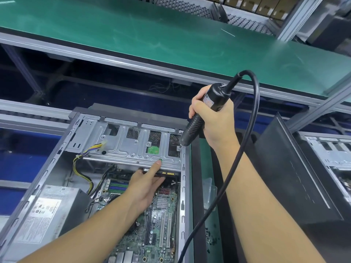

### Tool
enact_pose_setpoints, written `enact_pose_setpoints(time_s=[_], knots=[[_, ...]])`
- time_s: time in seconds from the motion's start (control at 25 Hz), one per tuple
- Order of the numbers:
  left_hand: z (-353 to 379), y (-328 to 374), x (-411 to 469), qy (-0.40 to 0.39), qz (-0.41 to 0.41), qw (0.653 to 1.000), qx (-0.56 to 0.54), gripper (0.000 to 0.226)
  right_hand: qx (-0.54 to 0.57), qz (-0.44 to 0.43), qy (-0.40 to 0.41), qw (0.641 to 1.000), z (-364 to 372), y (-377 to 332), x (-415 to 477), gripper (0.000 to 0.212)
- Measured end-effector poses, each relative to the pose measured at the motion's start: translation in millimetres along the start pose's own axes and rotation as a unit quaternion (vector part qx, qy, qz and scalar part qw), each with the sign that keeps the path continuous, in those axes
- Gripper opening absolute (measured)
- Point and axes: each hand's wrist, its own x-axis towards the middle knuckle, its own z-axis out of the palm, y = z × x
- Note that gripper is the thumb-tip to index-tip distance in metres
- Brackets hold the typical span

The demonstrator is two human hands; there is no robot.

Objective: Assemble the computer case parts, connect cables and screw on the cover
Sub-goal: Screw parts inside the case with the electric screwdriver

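Observation:
An open computer case (38, 188) lies on its side with the motherboard (163, 221) exposed. A silver drive cage (133, 147) spans its far end. My right hand (214, 118) grips a black electric screwdriver (201, 114), its tip down on the cage's far right corner beside the case wall. My left hand (146, 185) reaches into the case with the index finger stretched out, its tip touching the cage's front edge at a green button (160, 160). The other fingers lie under the cage.
A grey power supply (51, 211) sits in the case's near left corner, with yellow and black cables (83, 168) running to the cage. The screwdriver's black cord (228, 177) loops down on the right. A black cover panel (296, 177) leans at the right, beside another case (330, 149). A green conveyor (171, 35) runs behind.

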Motion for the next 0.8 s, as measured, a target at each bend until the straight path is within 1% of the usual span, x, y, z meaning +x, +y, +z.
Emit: enact_pose_setpoints(time_s=[0.24, 0.4, 0.6, 0.8], knots=[[-1.3, -0.8, 2.0, -0.015, 0.013, 1.0, -0.023, 0.132, -0.012, 0.013, 0.011, 1.0, -0.1, 4.0, 0.1, 0.016], [-1.6, -2.0, 5.1, -0.015, 0.02, 0.999, -0.029, 0.13, -0.018, 0.024, 0.018, 0.999, -0.9, 5.1, 0.1, 0.013], [-1.6, -0.6, 2.8, -0.019, 0.025, 0.999, -0.04, 0.132, -0.04, 0.013, 0.004, 0.999, -0.3, 4.7, 1.2, 0.016], [-1.6, -1.4, 5.2, -0.015, 0.029, 0.998, -0.045, 0.134, -0.011, 0.011, 0.004, 1.0, -3.3, 6.1, 2.8, 0.022]])
